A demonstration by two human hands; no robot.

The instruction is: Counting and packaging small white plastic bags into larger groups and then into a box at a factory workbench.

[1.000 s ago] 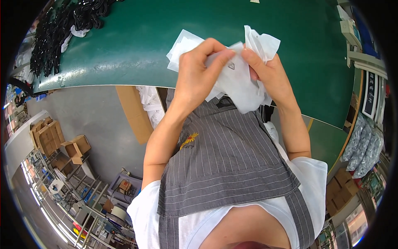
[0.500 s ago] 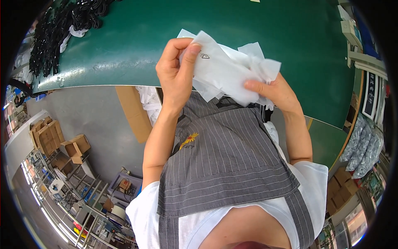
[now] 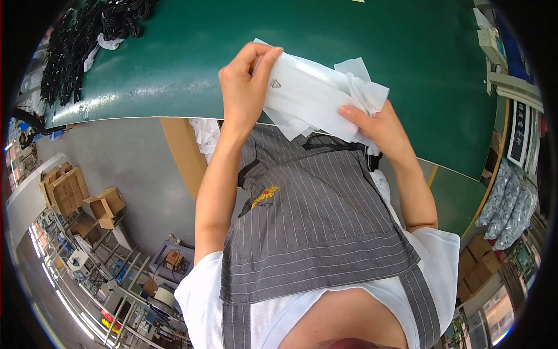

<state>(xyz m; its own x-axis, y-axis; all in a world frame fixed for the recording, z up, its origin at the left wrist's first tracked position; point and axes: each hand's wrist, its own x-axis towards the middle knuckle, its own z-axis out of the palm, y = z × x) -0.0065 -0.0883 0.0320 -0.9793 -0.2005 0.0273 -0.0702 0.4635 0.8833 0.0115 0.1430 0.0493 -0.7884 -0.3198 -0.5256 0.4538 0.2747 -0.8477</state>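
Observation:
Between my two hands stretches a loose stack of white translucent plastic bags (image 3: 311, 87), with a small dark triangular mark near its left end. My left hand (image 3: 247, 81) is closed, thumb and forefinger pinching the upper left edge of the top bag. My right hand (image 3: 386, 128) grips the crumpled right end of the stack, its thumb lying on top and the other fingers hidden beneath. Corners of several bags stick out unevenly. The stack is in the air over the near edge of the green table (image 3: 192, 70).
A heap of black cables (image 3: 70, 52) lies at the table's far left. Below the table edge, left of my apron, stands an open cardboard box (image 3: 183, 154) with white bags (image 3: 206, 136) inside. Clear bags of grey goods (image 3: 511, 203) are at the right.
My left thumb and forefinger have shifted slightly toward the edge of the top bag, which now lies flatter. The mark on it has moved a little left and down. My right hand keeps its grip.

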